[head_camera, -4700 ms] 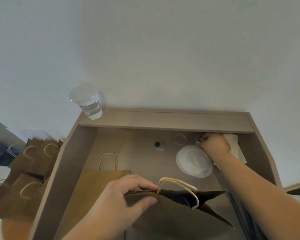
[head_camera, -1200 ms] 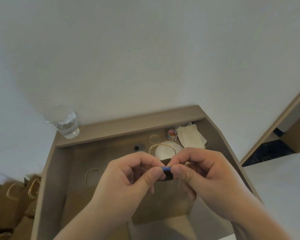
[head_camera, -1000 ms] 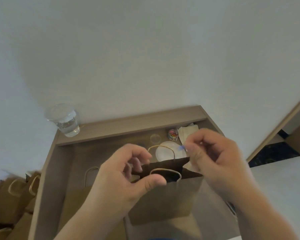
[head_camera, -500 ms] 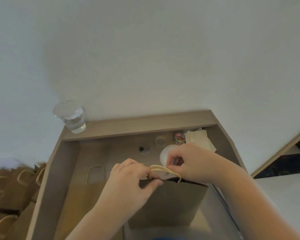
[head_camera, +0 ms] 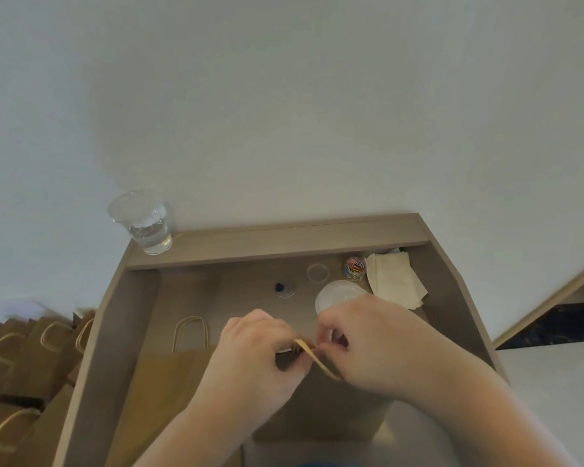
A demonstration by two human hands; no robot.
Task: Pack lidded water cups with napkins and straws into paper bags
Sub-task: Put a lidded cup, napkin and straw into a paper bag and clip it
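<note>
At nine o'clock from the desk [head_camera: 115, 348], outside its side wall, lies a pile of paper bags [head_camera: 21, 365] with their rope loops up. At eleven o'clock a clear water cup [head_camera: 142, 222], part full and with no lid on it, stands on the left end of the desk's back ledge, against the white wall. Inside the desk, at the left, a flat bag [head_camera: 169, 382] lies on its side, its loop pointing to twelve.

Just right of it the left hand [head_camera: 250, 362] is curled over the top edge of the standing bag [head_camera: 317, 409], thumb and fingers pinching the handles [head_camera: 317, 360] together. The standing bag sits upright at six o'clock, in the middle of the desk, and its mouth is hidden by the hands. The right hand [head_camera: 378, 348] meets the left from three o'clock, fingers bent in, and nips the same handles; whether it also holds something small I cannot tell.

Beyond the right hand, at one o'clock, a stack of clear lids [head_camera: 338, 296] is partly hidden by the knuckles. Behind the lids stands a jar of paper clips [head_camera: 354, 267], and just right of it, in the back corner, lie the napkins [head_camera: 395, 281].
</note>
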